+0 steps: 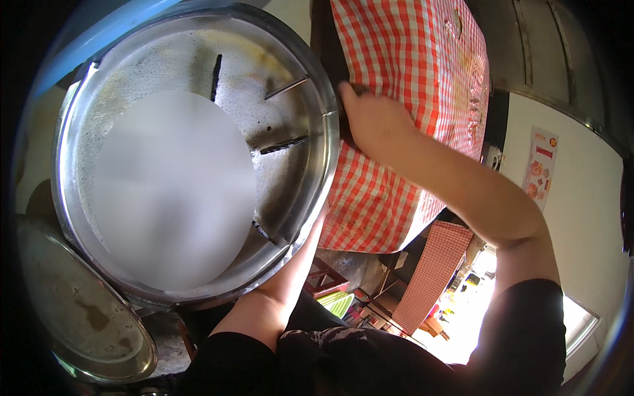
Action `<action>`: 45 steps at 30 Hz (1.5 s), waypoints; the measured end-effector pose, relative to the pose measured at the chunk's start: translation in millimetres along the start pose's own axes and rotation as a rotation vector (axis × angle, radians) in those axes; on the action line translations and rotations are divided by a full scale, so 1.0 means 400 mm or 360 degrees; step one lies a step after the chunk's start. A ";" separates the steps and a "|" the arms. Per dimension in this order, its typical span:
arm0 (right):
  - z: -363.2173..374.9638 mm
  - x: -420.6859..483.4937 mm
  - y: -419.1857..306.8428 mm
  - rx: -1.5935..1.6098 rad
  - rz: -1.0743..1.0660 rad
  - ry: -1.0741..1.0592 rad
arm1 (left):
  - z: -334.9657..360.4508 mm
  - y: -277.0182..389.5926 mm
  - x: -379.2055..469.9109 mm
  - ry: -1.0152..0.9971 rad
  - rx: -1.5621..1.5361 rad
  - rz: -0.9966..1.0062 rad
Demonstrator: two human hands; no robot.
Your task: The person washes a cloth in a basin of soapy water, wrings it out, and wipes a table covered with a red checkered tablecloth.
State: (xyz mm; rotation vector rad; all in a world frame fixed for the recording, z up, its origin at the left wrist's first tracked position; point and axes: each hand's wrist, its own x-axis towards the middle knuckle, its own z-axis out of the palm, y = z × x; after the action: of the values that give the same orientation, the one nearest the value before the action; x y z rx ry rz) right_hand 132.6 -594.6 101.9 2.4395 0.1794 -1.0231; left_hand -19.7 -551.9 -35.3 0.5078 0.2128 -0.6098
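A large round metal pan [292, 198] with a raised rim and dark slots in its wet, stained bottom fills the left side; a grey blurred oval covers much of its inside. My left forearm runs up under or behind the pan's lower right rim, and that hand is hidden there. Just right of the rim is my right hand [379, 119], its fingers bent, in front of a red and white checked cloth [411, 59]. Whether it grips the dark edge behind its fingers cannot be made out.
A round metal lid or tray [84, 307] bearing brown stains lies at the lower left. Blue tubing or a blue rim [99, 39] crosses the upper left. A second checked cloth [431, 277], green baskets [337, 303] and a dark red wooden frame [324, 277] stand lower down, near a bright opening.
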 end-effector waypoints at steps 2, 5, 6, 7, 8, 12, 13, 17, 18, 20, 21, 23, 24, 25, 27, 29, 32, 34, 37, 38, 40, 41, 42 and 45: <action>-0.009 0.070 0.039 -0.0156 0.0055 0.0149 | 0.006 -0.004 0.003 -0.0012 0.0012 -0.0002; -0.012 0.125 0.085 -0.0394 0.0072 0.0452 | 0.013 -0.013 0.007 -0.0042 0.0013 -0.0007; -0.032 0.113 0.070 -0.0443 -0.0006 0.0496 | 0.013 -0.013 0.007 -0.0044 0.0014 0.0000; -0.049 0.100 0.053 -0.0490 -0.0094 0.0544 | 0.010 -0.014 0.009 -0.0034 0.0020 0.0008; -0.062 0.080 0.038 -0.0137 -0.0011 0.0580 | 0.008 -0.014 0.012 -0.0029 0.0021 0.0016; -0.032 -0.085 -0.057 0.0233 0.0245 0.0019 | 0.013 -0.021 0.017 -0.0032 0.0022 0.0033; 0.042 -0.132 -0.096 0.0174 0.0282 0.0119 | 0.015 -0.020 0.016 -0.0035 0.0025 0.0034; 0.097 -0.165 -0.132 0.0233 0.0358 0.0414 | 0.029 -0.021 0.020 -0.0051 0.0030 0.0053; 0.082 -0.136 -0.121 0.0294 0.0405 0.0369 | 0.033 -0.020 0.027 -0.0057 0.0038 0.0056; 0.014 -0.073 -0.095 0.0266 0.0567 0.0386 | 0.044 -0.018 0.039 -0.0060 0.0051 0.0077; -0.003 -0.060 -0.088 0.0245 0.0657 0.0392 | 0.046 -0.019 0.047 -0.0068 0.0048 0.0078; 0.033 -0.085 -0.109 0.0214 0.0650 0.0360 | 0.055 -0.025 0.052 -0.0089 0.0035 0.0074; 0.055 -0.122 -0.141 0.0202 0.0626 0.0260 | 0.052 -0.036 0.039 -0.0085 0.0047 0.0053; 0.068 -0.166 -0.175 0.0184 0.0593 0.0170 | 0.044 -0.036 0.024 -0.0070 0.0059 0.0049; 0.107 -0.269 -0.216 0.0362 0.0592 0.0335 | 0.042 -0.048 -0.006 -0.0077 0.0054 0.0011; 0.150 -0.329 -0.241 0.0621 0.0572 0.0226 | 0.026 -0.060 -0.062 -0.0056 0.0076 -0.0030; 0.160 -0.327 -0.233 0.0829 0.0480 0.0311 | 0.008 -0.057 -0.056 -0.0008 0.0105 -0.0004; 0.160 -0.288 -0.210 0.0749 0.0446 0.0502 | 0.015 -0.056 -0.011 -0.0010 0.0116 0.0044; 0.122 -0.154 -0.135 0.0623 0.0552 0.0748 | 0.031 -0.064 0.055 0.0006 0.0122 0.0105; 0.113 -0.125 -0.106 0.0634 0.0599 0.0813 | 0.043 -0.069 0.063 -0.0005 0.0110 0.0105; 0.098 -0.137 -0.124 0.0488 0.0562 0.0615 | 0.037 -0.068 0.066 -0.0008 0.0080 0.0082; 0.096 -0.147 -0.136 0.0413 0.0540 0.0518 | 0.027 -0.063 0.062 -0.0011 0.0066 0.0060; 0.121 -0.181 -0.161 0.0380 0.0490 0.0485 | 0.012 -0.062 0.054 -0.0016 0.0050 0.0017; 0.184 -0.289 -0.219 0.0702 0.0543 0.0218 | -0.019 -0.048 -0.002 -0.0059 0.0006 -0.0140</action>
State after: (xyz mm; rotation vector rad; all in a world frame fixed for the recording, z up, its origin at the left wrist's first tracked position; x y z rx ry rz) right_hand -22.6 -546.1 104.9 2.7986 -0.4505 -0.8056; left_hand -32.1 -561.1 -48.8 0.4925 0.1995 -0.7049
